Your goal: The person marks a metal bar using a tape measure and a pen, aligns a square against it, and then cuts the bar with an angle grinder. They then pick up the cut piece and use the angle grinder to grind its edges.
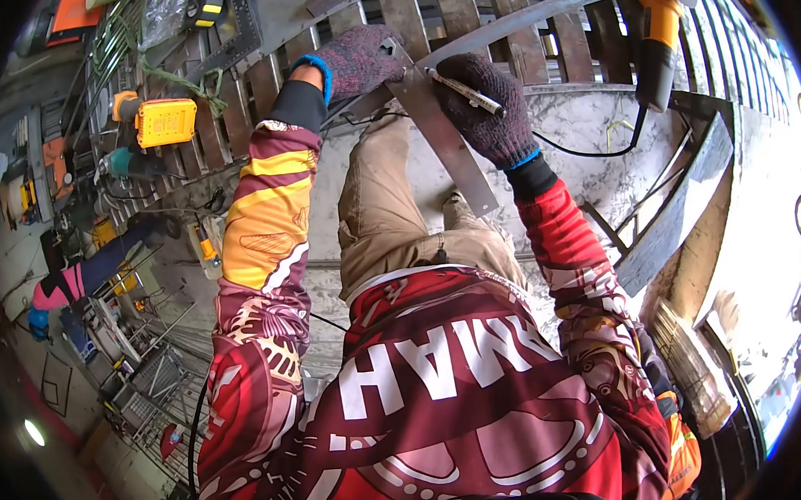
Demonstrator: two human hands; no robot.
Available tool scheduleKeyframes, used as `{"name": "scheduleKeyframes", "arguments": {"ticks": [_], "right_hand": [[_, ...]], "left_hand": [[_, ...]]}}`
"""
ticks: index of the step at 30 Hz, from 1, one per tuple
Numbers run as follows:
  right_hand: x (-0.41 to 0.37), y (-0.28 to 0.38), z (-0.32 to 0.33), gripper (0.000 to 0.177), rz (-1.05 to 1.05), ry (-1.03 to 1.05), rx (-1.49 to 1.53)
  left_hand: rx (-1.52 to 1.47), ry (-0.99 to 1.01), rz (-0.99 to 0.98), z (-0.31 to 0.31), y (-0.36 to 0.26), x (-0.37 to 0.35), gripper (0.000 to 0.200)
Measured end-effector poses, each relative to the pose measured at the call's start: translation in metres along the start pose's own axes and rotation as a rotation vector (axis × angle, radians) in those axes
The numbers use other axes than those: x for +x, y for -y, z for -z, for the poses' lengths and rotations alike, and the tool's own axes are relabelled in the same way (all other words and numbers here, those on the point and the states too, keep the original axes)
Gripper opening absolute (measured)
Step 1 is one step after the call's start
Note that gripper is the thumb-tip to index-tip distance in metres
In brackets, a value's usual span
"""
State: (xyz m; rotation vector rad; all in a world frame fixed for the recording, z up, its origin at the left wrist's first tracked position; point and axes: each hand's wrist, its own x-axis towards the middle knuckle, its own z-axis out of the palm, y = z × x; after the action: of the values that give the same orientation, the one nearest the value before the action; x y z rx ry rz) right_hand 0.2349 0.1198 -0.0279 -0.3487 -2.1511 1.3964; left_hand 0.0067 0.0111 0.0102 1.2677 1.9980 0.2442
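My left hand (351, 64), in a dark knitted glove with a blue cuff, has its fingers closed at the upper end of a flat steel square (447, 144). The square's blade lies across a long metal bar (521, 23) and sticks out toward my legs. In a matching glove, my right hand (487, 108) grips a slim marker pen (470, 94), its tip toward the crossing of square and bar. Where the left fingers meet the metal, the contact is partly hidden.
A slatted metal workbench (431, 16) lies under the bar. On it are a black carpenter's square (242, 24), a tape measure (207, 9) and a yellow tool battery (165, 123). An orange-and-black power tool (657, 51) with a cable stands right. Another person's pink sleeve (59, 286) shows far left.
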Motion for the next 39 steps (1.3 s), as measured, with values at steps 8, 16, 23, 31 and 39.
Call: {"name": "scheduleKeyframes", "arguments": {"ticks": [8,16,23,31,39], "right_hand": [[0.0,0.0,0.001,0.031,-0.005,0.024,0.004],[-0.001,-0.006,0.006,0.029,0.049,0.045,0.04],[-0.007,-0.001,0.016,0.023,-0.058,0.11,0.082],[0.041,0.003,0.052,0.049,0.361,0.16,-0.728],[0.057,-0.023,0.054,0.055,0.406,0.325,-0.916]], "left_hand": [[0.027,-0.019,-0.021,-0.001,0.001,-0.001,0.049],[0.058,-0.045,-0.02,-0.005,0.004,-0.001,0.05],[0.04,-0.052,0.01,-0.006,0.004,-0.001,0.05],[0.047,-0.05,0.01,-0.003,-0.001,-0.003,0.054],[-0.274,-0.027,-0.056,-0.01,0.008,-0.011,0.047]]}}
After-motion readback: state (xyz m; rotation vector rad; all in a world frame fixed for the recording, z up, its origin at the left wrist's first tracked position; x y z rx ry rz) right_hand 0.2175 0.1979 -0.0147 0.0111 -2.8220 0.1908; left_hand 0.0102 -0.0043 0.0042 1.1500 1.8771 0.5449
